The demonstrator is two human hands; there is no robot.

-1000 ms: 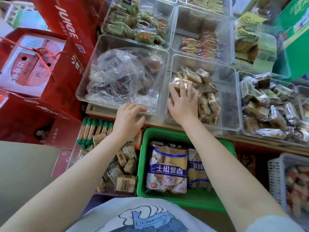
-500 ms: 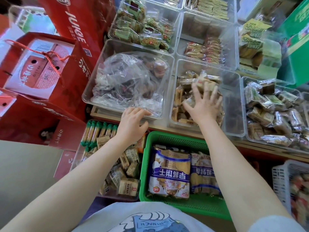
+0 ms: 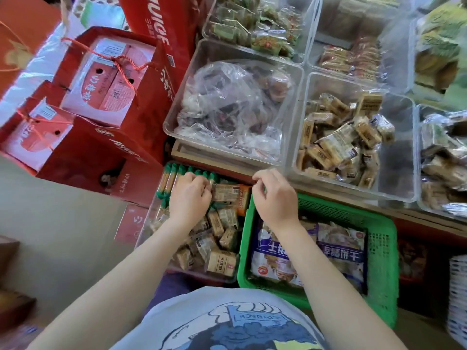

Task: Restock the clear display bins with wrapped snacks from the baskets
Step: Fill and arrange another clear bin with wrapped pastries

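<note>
We note clear glossy plastic display bins (image 3: 353, 137), beside them a crinkled transparent film bag (image 3: 227, 107), below them a green perforated plastic basket (image 3: 379, 248), shiny foil-wrapped snacks (image 3: 336, 145), left, red glossy cardboard boxes (image 3: 106, 79).
</note>
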